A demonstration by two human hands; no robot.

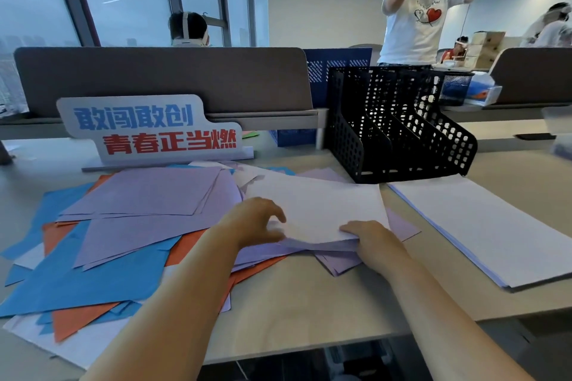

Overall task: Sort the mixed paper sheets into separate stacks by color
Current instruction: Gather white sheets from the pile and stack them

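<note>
here, i saw left hand (257, 219) and right hand (371, 241) pinching near edge of white sheet (318, 210), fingers curled, atop mixed pile (123, 241) on table (309, 303). risk i judged: purple sheets (340, 260) beneath clinging, riding along onto white stack (495, 232) at right, mixing colours.

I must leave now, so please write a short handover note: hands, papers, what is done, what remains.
Left hand and right hand both grip one white sheet over the mixed pile.
White stack lies right of the pile, near the black file rack.
Done: white partly stacked.
Left: place this sheet there; purple, blue and orange sheets are mixed, not stacked.
</note>
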